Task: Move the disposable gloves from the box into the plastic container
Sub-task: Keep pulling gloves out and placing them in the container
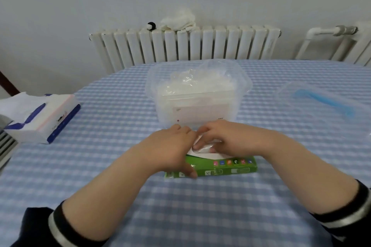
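Gloves (pixel 186 84): lay as a crumpled clear heap inside the plastic container, piled to about its rim; a further bit of clear film (pixel 202 147) showed at the box's opening, under the right fingers.
Plastic container (pixel 239 94): translucent tub, lidless, stood on the table just behind the box; pale label on its near wall.
Box (pixel 226 166): green carton, lay flat on the table at the near side of the container; white oval opening on top, row of small coloured icons along its front edge.
Left hand (pixel 172 146): rested over the box's left end, thumb curled down the front face, fingers bent over the top; held the carton steady.
Right hand (pixel 222 138): at the box's opening, fingers curled down, pinched the clear film there.
Lid (pixel 321 102): clear, with a blue strip, lay to the right, apart from the container.
Tissue pack (pixel 44 118): white and blue, at the left edge of the table.
Table (pixel 120 106): covered in blue-and-white check cloth.
Radiator (pixel 180 46): white, behind the table, with a white cloth (pixel 178 21) on top.
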Demonstrator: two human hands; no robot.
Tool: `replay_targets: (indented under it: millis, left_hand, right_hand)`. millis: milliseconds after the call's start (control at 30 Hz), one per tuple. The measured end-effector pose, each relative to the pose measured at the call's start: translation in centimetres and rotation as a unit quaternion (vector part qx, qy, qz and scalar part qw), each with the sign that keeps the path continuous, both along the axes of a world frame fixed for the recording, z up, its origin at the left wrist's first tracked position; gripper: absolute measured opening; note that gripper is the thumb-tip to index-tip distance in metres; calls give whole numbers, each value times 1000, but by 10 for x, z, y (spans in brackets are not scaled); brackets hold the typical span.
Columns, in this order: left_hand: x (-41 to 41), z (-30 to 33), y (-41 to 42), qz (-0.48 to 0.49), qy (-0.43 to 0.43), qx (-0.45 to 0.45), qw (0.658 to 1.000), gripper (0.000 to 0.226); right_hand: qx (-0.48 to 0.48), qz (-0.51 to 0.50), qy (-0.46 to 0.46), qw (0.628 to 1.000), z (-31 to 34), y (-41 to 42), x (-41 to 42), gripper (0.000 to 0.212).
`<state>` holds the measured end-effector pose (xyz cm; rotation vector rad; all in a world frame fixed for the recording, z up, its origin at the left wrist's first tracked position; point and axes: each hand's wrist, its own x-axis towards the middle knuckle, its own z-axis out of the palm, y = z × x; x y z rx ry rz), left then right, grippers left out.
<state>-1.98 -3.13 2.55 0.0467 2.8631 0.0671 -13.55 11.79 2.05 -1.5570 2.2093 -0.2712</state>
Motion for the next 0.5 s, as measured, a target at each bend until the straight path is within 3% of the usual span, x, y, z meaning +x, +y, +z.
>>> replay_targets:
  millis: [167, 267, 500]
  left_hand:
    - [-3, 2, -4, -2, -14, 22, 1000, 75]
    - [-3, 1, -6, -4, -19, 21, 1000, 75]
    - [-3, 1, -9, -15, -15, 49, 999, 76]
  right_hand:
    - [-73, -27, 86, 993, -11, -5, 7, 17]
    - [-118, -19, 132, 984, -18, -10, 7, 18]
    - [-93, -26, 24, 995, -3, 1, 3, 4]
